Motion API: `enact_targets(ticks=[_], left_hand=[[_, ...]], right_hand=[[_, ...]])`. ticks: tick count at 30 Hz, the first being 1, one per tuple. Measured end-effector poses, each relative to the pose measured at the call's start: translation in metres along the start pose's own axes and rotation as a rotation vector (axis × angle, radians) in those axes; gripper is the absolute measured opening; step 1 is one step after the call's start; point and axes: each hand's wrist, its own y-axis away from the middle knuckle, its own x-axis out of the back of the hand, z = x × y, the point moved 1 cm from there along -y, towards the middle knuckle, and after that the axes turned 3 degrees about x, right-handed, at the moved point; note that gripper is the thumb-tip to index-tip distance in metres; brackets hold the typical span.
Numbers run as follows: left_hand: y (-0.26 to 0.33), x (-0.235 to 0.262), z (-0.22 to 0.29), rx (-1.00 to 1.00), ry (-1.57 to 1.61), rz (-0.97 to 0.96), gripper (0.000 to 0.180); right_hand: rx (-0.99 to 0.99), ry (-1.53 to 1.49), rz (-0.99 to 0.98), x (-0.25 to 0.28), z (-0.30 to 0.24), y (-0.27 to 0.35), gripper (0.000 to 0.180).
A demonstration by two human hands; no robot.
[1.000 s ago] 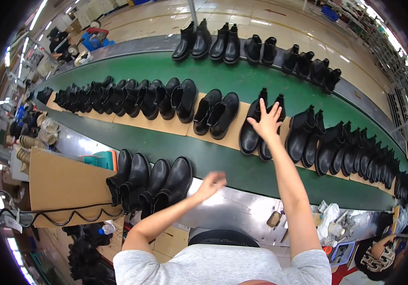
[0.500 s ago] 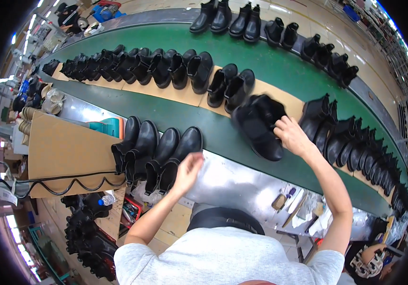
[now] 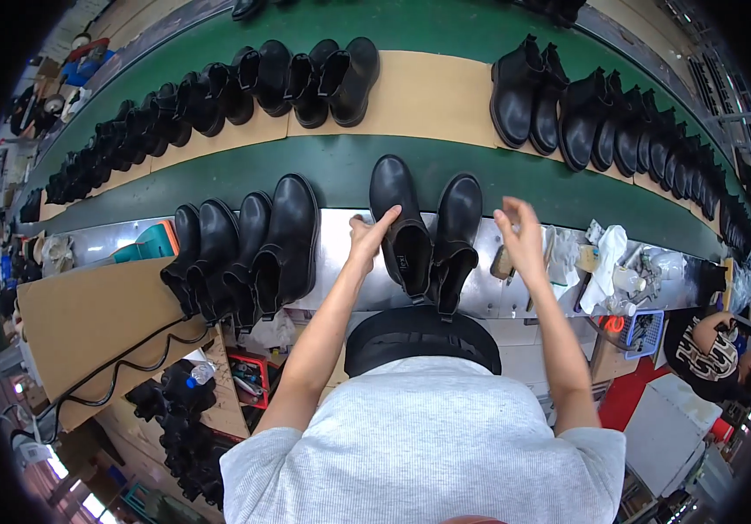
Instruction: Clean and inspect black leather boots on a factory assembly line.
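Two black ankle boots lie toe-away on the metal bench edge (image 3: 340, 262) in front of me: the left boot (image 3: 400, 227) and the right boot (image 3: 456, 236). My left hand (image 3: 369, 237) rests against the left boot's side, fingers touching its shaft. Just right of the right boot, my right hand (image 3: 519, 237) hovers with spread fingers and holds nothing.
Several more black boots (image 3: 249, 249) lie in a row to my left beside a cardboard sheet (image 3: 87, 319). Behind runs a green conveyor belt (image 3: 340, 170) with tan boards carrying many boots (image 3: 305, 79). Rags and small tools (image 3: 607, 262) clutter the bench at right. Another person (image 3: 716, 345) sits lower right.
The pair of boots came off the tan board on the belt and now lies on the bench edge. My right hand let go of them; my left hand moved onto the left boot.
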Motion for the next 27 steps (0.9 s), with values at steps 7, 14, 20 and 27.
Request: enact_targets(ticks=[7, 14, 20, 27], left_hand=[[0.034, -0.001, 0.009, -0.411, -0.01, -0.248, 0.08], [0.1, 0.005, 0.05, -0.459, 0.105, -0.469, 0.058], [0.036, 0.014, 0.021, 0.014, 0.538, -0.537, 0.06], [0.076, -0.009, 0.025, -0.245, 0.569, -0.809, 0.04]], right_hand=[[-0.77, -0.772, -0.149, -0.061, 0.069, 0.063, 0.068], [-0.873, -1.018, -0.036, -0.04, 0.013, 0.064, 0.066], [-0.549, -0.887, -0.089, -0.019, -0.016, 0.039, 0.079], [-0.411, -0.532, -0.073, -0.014, -0.057, 0.026, 0.073]])
